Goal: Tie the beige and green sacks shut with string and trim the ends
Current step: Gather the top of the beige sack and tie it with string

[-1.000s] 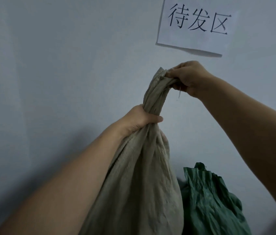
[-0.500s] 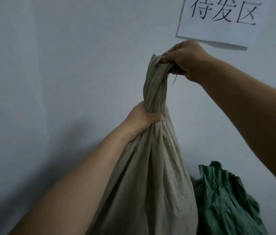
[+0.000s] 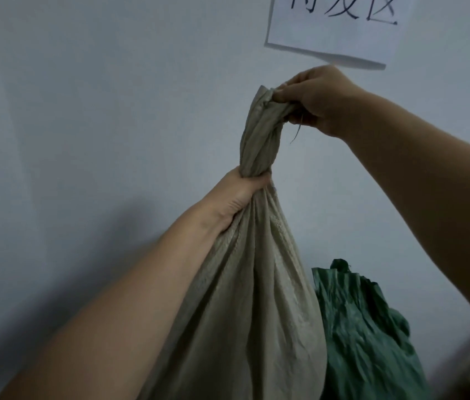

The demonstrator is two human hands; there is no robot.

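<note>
The beige sack (image 3: 245,298) hangs in front of me, its mouth gathered into a twisted neck. My left hand (image 3: 238,194) is closed around the base of that neck. My right hand (image 3: 318,101) pinches the top end of the neck, held higher and to the right. A thin loose thread dangles under the right hand. The green sack (image 3: 366,333) stands behind and to the right of the beige one, its crumpled mouth open at the top. No string is visible on either sack.
A pale wall (image 3: 83,140) fills the background close behind the sacks. A white paper sign (image 3: 334,27) with black characters is stuck to it above my right hand. A strip of floor edge shows at the lower right.
The neck of the beige sack looks more tightly twisted between my hands. The view has shifted, so the sign sits higher in the frame and the right hand appears lower.
</note>
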